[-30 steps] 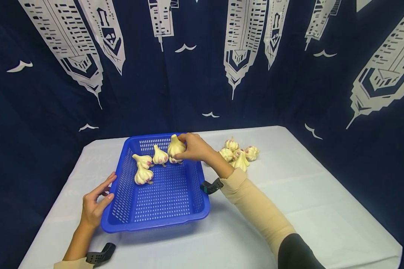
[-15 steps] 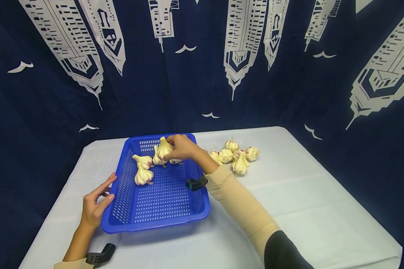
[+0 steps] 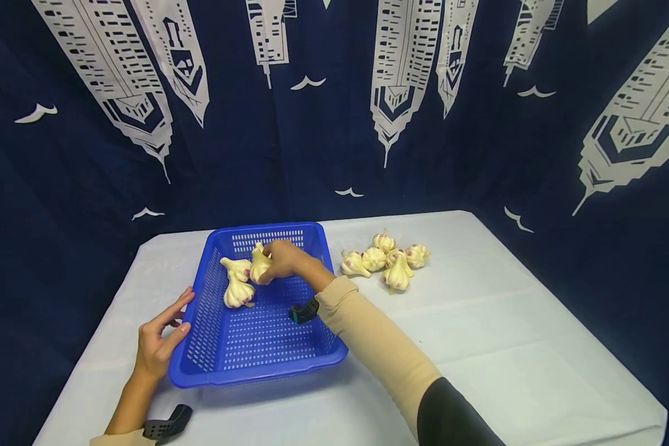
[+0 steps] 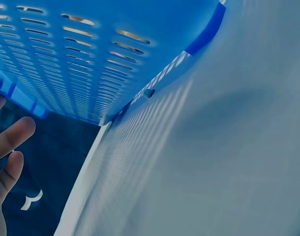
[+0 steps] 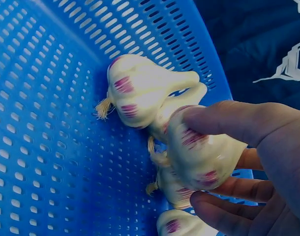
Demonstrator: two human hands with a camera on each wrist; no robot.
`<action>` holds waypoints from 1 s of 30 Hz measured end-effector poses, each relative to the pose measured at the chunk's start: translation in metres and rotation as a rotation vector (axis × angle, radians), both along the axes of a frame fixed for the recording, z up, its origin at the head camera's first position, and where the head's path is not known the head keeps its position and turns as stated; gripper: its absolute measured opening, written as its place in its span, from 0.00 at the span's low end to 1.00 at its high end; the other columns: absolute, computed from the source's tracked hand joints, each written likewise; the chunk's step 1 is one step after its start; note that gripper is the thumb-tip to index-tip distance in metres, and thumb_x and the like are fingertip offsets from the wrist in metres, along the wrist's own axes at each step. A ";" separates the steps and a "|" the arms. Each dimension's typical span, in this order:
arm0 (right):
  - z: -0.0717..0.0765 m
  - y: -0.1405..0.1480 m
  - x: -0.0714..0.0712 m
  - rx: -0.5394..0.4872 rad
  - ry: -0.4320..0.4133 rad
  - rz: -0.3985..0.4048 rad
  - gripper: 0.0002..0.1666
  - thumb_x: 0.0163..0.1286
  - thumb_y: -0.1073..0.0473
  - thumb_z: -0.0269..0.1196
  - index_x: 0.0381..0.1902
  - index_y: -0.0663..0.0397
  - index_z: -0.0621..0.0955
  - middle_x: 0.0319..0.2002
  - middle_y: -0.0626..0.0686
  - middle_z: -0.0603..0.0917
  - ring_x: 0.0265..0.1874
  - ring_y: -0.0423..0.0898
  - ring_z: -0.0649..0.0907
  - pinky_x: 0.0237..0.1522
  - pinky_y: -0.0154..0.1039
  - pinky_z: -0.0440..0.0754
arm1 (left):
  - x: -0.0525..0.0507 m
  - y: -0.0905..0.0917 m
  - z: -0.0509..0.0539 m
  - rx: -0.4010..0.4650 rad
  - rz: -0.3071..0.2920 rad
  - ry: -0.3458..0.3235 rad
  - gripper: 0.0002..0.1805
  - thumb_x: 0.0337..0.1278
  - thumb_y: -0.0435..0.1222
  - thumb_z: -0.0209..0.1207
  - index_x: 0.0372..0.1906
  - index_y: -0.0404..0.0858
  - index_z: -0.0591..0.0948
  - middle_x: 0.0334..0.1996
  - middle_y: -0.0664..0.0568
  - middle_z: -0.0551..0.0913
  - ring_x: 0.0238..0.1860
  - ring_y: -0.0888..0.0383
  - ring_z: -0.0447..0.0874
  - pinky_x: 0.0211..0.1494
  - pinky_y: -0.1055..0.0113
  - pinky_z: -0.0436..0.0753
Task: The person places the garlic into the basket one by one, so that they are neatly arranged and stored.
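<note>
In the head view my right hand [image 3: 284,259] holds a garlic bulb [image 3: 259,265] low inside the blue basket [image 3: 256,374], near other bulbs. The right wrist view shows thumb and fingers round that bulb [image 5: 204,152], with another bulb [image 5: 135,93] against the basket's side and more beneath it. Two bulbs, one of them a lower bulb [image 3: 238,293], lie at the basket's left. My left hand [image 3: 155,344] rests its outstretched fingers and thumb against the basket's left rim; the left wrist view has its fingertips beside the basket's wall [image 4: 66,59].
Several garlic bulbs [image 3: 396,274] lie in a group on the white tablecloth [image 3: 479,322], right of the basket. Behind the table hangs a dark blue cloth [image 3: 312,148] with white building prints. Both wrists wear black bands.
My right hand has moved left and down within the basket, carrying the bulb toward the left pair. The left hand and the basket have stayed put.
</note>
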State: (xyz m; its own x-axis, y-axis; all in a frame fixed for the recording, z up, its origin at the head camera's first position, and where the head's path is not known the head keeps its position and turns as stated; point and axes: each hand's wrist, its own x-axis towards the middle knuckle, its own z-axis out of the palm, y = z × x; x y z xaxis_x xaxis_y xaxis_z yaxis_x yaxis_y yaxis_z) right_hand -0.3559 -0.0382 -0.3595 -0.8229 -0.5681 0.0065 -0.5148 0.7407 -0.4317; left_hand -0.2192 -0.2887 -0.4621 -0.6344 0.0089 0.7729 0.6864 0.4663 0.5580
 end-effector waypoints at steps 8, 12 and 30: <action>-0.007 -0.004 -0.001 0.082 -0.048 -0.027 0.32 0.50 0.54 0.78 0.52 0.60 0.82 0.36 0.48 0.82 0.35 0.43 0.77 0.34 0.32 0.76 | 0.000 0.000 0.003 -0.006 0.007 0.004 0.26 0.45 0.22 0.54 0.56 0.23 0.80 0.60 0.45 0.79 0.35 0.71 0.79 0.38 0.78 0.70; -0.012 -0.005 0.000 0.147 -0.027 0.002 0.28 0.50 0.53 0.78 0.47 0.60 0.83 0.34 0.47 0.82 0.33 0.41 0.77 0.36 0.31 0.76 | 0.000 0.001 0.002 0.000 -0.003 0.005 0.26 0.45 0.22 0.54 0.56 0.23 0.79 0.60 0.45 0.79 0.35 0.72 0.79 0.38 0.78 0.71; -0.022 -0.006 0.000 0.221 -0.024 -0.008 0.30 0.50 0.52 0.78 0.49 0.57 0.82 0.38 0.47 0.83 0.36 0.41 0.78 0.43 0.33 0.77 | 0.001 0.002 0.000 -0.009 0.015 -0.003 0.27 0.46 0.23 0.54 0.57 0.25 0.80 0.61 0.46 0.78 0.36 0.72 0.78 0.38 0.78 0.71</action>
